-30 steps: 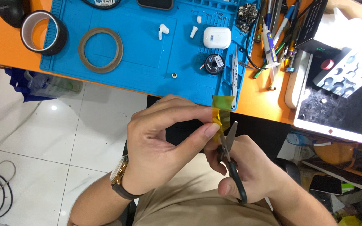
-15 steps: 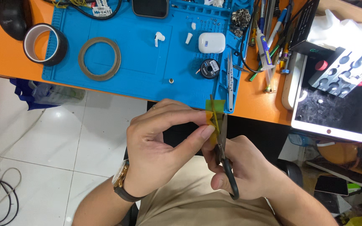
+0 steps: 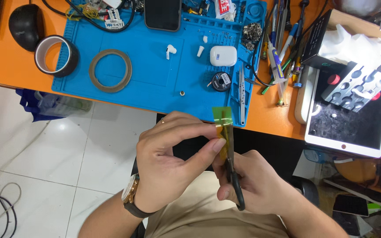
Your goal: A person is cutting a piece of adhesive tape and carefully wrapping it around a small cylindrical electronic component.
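Observation:
My left hand (image 3: 173, 163) pinches a short strip of yellow translucent tape (image 3: 222, 119) between thumb and forefinger, holding it upright just below the edge of the blue work mat (image 3: 155, 75). My right hand (image 3: 252, 185) grips black-handled scissors (image 3: 233, 176), blades pointing up along the tape strip. A watch sits on my left wrist.
On the mat lie a brown tape ring (image 3: 110, 70), white earbuds (image 3: 170, 50) and their white case (image 3: 222, 56), a phone (image 3: 162, 14) and tweezers (image 3: 242, 94). A black tape roll (image 3: 56, 55) rests on the orange desk. A tablet (image 3: 353, 123) and tissue box (image 3: 353, 42) sit right.
The tape strip and scissors have stayed together while the blades rose along the strip. The view shifted slightly, showing more of the desk's far side.

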